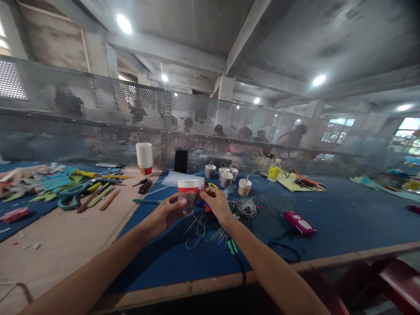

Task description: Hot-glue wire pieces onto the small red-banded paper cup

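Observation:
A red and white paper cup (pixel 188 185), its lower part wrapped in grey cord, is held upright above the blue table covering. My left hand (pixel 168 212) grips it from the left, thumb across the front. At the cup's right side my right hand (pixel 215 202) is closed in a pinch; what its fingertips hold is too small to make out. Loops of grey cord (pixel 197 234) lie beneath the hands. To their right rests a tangled bundle of grey yarn (pixel 246 208). Behind it stand several small grey-wrapped cups (pixel 226 178), some with handles.
A stack of paper cups (pixel 145 157) and a black phone (pixel 180 162) stand at the back. Scissors (pixel 70 194), pens and cut scraps cover the left side. Rightward are a yellow-labelled bottle (pixel 274 171) and a magenta box (pixel 299 223). A perforated metal screen (pixel 197 118) runs behind.

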A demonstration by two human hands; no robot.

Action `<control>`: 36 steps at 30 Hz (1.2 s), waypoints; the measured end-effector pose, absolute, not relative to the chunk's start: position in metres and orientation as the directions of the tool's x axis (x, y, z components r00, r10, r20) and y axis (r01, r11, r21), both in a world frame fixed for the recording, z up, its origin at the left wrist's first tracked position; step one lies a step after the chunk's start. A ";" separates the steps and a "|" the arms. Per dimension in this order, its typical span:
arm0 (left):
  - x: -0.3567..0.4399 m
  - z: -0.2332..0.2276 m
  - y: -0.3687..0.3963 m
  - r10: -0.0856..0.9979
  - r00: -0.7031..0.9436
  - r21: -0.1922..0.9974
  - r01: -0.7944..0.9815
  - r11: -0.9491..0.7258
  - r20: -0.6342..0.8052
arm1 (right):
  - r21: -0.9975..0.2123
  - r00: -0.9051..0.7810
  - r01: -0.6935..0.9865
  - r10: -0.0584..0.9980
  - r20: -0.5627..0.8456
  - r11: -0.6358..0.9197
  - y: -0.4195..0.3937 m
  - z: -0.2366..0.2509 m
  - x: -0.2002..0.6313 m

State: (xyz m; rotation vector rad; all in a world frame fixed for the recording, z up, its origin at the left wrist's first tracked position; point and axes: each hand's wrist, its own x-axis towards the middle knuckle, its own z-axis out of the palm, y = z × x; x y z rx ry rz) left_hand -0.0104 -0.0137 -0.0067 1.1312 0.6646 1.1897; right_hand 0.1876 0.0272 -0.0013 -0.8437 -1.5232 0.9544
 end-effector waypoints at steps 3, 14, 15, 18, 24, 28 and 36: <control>-0.011 -0.007 -0.013 0.949 0.283 0.937 -0.347 -0.035 0.140 | -0.907 -0.147 -0.006 0.897 0.418 0.422 0.027 -0.002 0.188; -0.008 -0.008 -0.012 0.980 0.093 0.950 -0.277 -0.145 0.177 | -0.889 -0.083 0.062 0.890 0.448 0.453 0.026 -0.001 0.188; -0.008 -0.007 -0.012 0.979 0.100 0.952 -0.270 -0.145 0.178 | -0.884 -0.078 0.074 0.887 0.456 0.461 0.025 0.000 0.188; -0.006 -0.005 -0.014 0.976 0.111 0.957 -0.247 -0.153 0.185 | -0.870 -0.071 0.101 0.876 0.477 0.483 0.022 0.001 0.188; 0.000 -0.005 -0.014 0.965 0.060 0.957 -0.157 -0.245 0.256 | -0.848 -0.071 0.142 0.860 0.506 0.511 0.017 0.000 0.184; -0.001 -0.009 -0.012 0.968 -0.003 0.966 -0.069 -0.250 0.251 | -0.845 -0.083 0.171 0.862 0.500 0.506 0.014 -0.002 0.181; -0.001 -0.007 -0.013 0.972 0.055 0.962 -0.163 -0.217 0.229 | -0.831 -0.088 0.175 0.849 0.521 0.528 0.010 0.003 0.182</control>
